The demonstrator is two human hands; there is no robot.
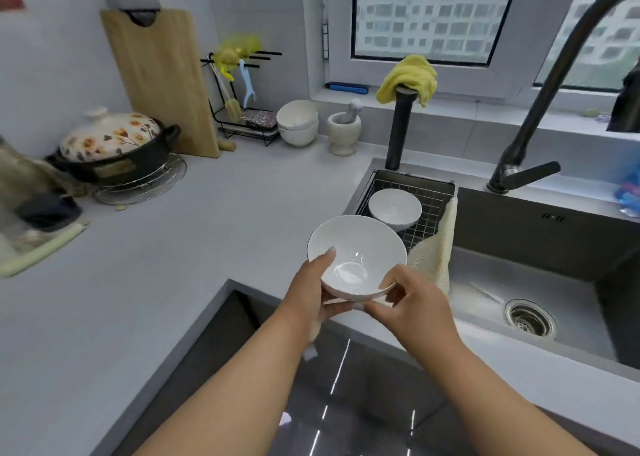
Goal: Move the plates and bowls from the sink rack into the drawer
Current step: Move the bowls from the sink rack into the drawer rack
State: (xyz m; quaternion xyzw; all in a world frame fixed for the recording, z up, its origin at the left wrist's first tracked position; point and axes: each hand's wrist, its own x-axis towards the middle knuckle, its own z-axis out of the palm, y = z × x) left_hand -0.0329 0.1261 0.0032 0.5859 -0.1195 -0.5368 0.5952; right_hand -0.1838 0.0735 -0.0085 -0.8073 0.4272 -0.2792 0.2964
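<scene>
Both hands are on one white bowl [356, 254], held tilted over the front edge of the counter [173, 247], its open side turned up toward the person. The left hand [311, 289] grips the bowl's left side: the thumb [327, 256] lies inside the rim, and the other fingers curl underneath, mostly hidden by the bowl. The right hand [412, 303] pinches the lower right rim, thumb on top and bent fingers below, with what looks like a thin second rim just under those fingers; I cannot tell whether that is a plate or another bowl.

Beyond the fingertips, a second white bowl [394, 208] sits upright in the wire sink rack [433, 192], well apart from both hands. A pale cloth [438, 254] hangs over the rack's near corner, just right of the right hand's knuckles. Further right lies the steel sink [519, 282] with its drain [530, 317], and the dark faucet [540, 116] arches above it.

Far past the left hand's fingers, by the wall, stand stacked white bowls [298, 121], a stone mortar [344, 130], a wooden cutting board [159, 78] and a flowered lidded pot [114, 144]. A yellow rag [408, 76] is draped over a black post behind the rack. The drawer is not something I can make out.
</scene>
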